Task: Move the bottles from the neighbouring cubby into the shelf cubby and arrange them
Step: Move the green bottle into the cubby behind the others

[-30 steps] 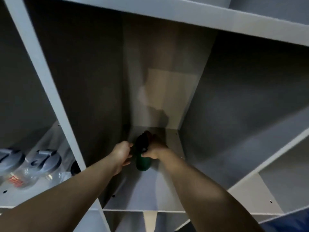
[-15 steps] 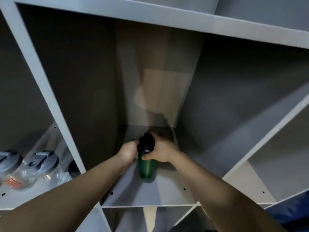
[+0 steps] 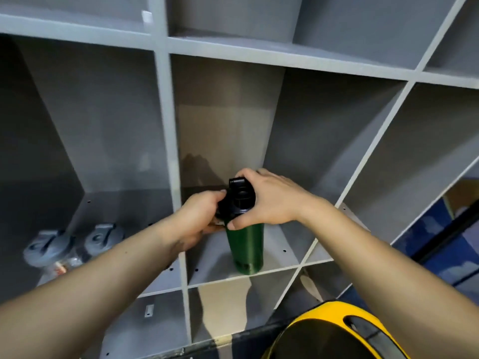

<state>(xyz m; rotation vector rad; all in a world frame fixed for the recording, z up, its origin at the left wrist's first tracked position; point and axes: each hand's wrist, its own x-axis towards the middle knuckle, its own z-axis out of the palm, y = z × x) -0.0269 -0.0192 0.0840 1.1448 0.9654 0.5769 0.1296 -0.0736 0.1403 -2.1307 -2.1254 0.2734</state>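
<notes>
A dark green bottle (image 3: 247,248) with a black flip lid (image 3: 239,200) stands upright near the front edge of the middle cubby floor (image 3: 282,240). My right hand (image 3: 269,200) wraps the lid and neck from the right. My left hand (image 3: 198,220) grips the lid's left side. In the cubby to the left stand two clear bottles with grey lids (image 3: 46,248) (image 3: 103,235), their lower parts partly hidden by my left forearm.
Grey dividers (image 3: 169,151) separate the cubbies of the shelf unit. Rows of cubbies run above and below. A yellow and black object (image 3: 334,332) sits low at the right, in front of the shelf. A blue surface (image 3: 445,252) lies at far right.
Both hands have drawn the green bottle from deep in the cubby toward its front edge. The view has pulled back, so more of the shelf unit shows.
</notes>
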